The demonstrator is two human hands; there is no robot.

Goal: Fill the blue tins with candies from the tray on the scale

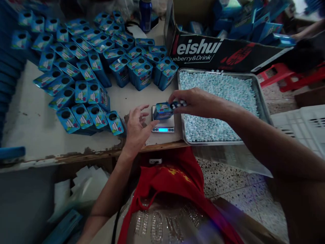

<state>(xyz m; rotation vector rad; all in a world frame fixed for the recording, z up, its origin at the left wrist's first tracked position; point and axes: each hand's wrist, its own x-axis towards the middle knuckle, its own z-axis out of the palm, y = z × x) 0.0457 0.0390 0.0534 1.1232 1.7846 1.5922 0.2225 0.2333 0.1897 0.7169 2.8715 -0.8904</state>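
A small blue tin [162, 110] lies on a little digital scale [164, 126] with a lit blue display, near the table's front edge. My right hand [195, 101] hovers at the tin's right end, fingers pinched on a few pale candies over its opening. My left hand [137, 127] is just left of the scale, fingers spread and holding nothing. A metal tray [261, 101] full of pale blue-white candies [218, 101] sits right of the scale, under my right forearm.
Several open blue tins [88, 67] crowd the table's left and back. A black cardboard box [218, 51] with blue packs stands behind the tray. A white crate [304, 128] and red stools [291, 76] are at right. Red cloth [172, 176] lies below the table edge.
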